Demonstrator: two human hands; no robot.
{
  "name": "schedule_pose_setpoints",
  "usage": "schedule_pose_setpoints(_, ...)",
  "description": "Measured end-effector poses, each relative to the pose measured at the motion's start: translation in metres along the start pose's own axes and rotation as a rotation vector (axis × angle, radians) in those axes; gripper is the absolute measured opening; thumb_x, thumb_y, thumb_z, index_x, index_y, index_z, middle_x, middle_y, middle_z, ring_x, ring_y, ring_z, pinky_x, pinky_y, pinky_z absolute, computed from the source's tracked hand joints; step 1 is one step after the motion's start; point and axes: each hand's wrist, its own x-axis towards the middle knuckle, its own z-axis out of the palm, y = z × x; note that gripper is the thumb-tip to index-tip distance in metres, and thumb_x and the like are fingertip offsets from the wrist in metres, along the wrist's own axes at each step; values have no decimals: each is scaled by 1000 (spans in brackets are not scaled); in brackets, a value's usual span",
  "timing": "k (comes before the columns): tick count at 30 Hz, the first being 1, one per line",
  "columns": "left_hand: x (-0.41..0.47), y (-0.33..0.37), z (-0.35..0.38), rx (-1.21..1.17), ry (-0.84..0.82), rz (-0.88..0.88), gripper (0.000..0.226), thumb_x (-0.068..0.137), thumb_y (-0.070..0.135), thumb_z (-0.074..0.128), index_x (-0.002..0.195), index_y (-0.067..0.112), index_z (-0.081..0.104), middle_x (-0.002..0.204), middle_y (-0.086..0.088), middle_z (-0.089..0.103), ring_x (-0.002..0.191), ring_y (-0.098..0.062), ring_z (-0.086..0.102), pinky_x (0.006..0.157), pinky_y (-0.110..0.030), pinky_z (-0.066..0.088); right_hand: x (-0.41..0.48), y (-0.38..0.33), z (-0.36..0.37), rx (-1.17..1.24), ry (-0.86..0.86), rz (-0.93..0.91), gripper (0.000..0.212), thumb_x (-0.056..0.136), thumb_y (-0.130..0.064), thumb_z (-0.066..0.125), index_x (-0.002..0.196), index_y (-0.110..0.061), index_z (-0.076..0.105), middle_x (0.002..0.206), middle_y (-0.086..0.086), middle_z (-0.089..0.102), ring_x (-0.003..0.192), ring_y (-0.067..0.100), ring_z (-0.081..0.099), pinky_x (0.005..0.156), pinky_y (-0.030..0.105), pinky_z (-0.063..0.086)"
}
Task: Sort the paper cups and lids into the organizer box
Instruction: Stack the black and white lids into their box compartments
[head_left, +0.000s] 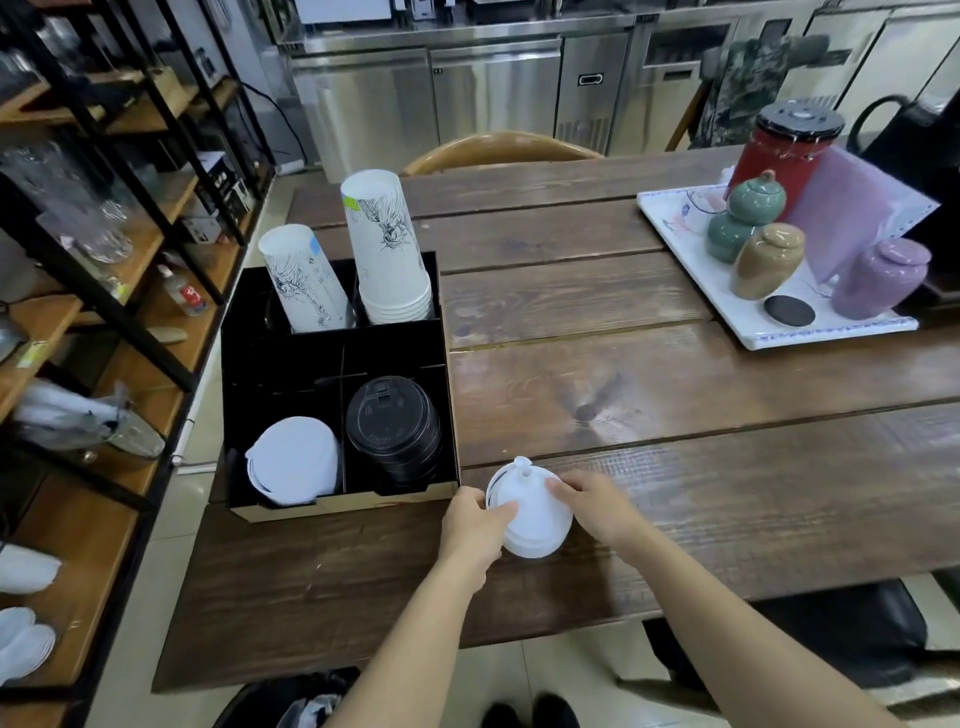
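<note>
Head view, nearest first: both hands close on one stack of white lids (532, 517) on the wooden table (675, 395), just beside the front right corner of the black organizer box (441, 312). The left hand (475, 522) curls its fingers round the stack's left edge, and the right hand (597, 506) presses fingertips to its right side (how many lids are in that stack I cannot count).

The box shows four filled compartments. At the front sit two lid stacks: white lids (293, 460) on the left, black lids (392, 423) on the right. At the back stand two stacks of printed paper cups, upside down: the left cup stack (304, 280) leans, the right cup stack (387, 249) is taller, with several rims showing at its base. The middle compartments look dark; I cannot tell what is inside.

Farther right, a white tray (691, 260) carries four small lidded jars: two green, one tan, one purple, plus one red canister (779, 150) behind them.
</note>
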Motion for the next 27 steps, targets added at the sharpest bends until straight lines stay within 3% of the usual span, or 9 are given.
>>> schedule_pose_setpoints(3,0,1,2,-70,2,-21,13,89,17,60,92,16,47,83,4,49,69,-12,48,68,-36,46,-2,-3,-3,39,-76,-21,25,98,-23,40,85,-11,59,80,-2,55,75,14,50,64,25,36)
schedule_pose_setpoints(6,-3,3,4,-107,16,-44,12,91,17,59,98,12,50,96,-3,53,95,-22,53,73,-35,50,-3,-4,-3,47,-79,-56,29,97,-21,41,99,-2,63,96,10,63,89,23,55,78,33,43)
schedule_pose_setpoints(8,-4,4,4,-121,32,-61,11,90,14,59,97,8,52,102,-7,54,100,-24,53,75,-36,53,-2,-4,-1,46,-64,-92,31,97,-19,41,103,2,63,108,20,64,97,34,58,87,44,47)
schedule_pose_setpoints(14,-5,-1,0,-143,39,-114,26,86,5,63,110,-2,55,108,-10,55,104,-27,55,84,-41,54,6,3,3,79,-94,-92,27,95,-27,47,113,-18,64,119,5,60,109,19,55,96,39,46)
schedule_pose_setpoints(19,-2,-1,1,-217,29,-179,32,79,-2,68,108,-1,55,117,-17,60,109,-32,59,85,-41,55,10,-5,2,66,-200,-75,29,83,-26,66,109,-12,63,108,8,66,99,24,63,82,38,52)
schedule_pose_setpoints(24,1,-4,-2,-243,7,-214,60,76,-6,69,130,1,44,130,-14,53,116,-33,55,86,-41,54,12,-1,5,71,-195,-107,36,75,-31,73,108,-20,64,112,5,60,101,23,59,81,37,52)
schedule_pose_setpoints(27,0,-6,-4,-280,-63,-219,45,77,-8,67,120,2,58,122,-15,60,110,-30,57,86,-40,54,11,-2,6,62,-160,-119,41,74,-28,74,112,-22,62,114,1,53,104,19,54,83,32,49)
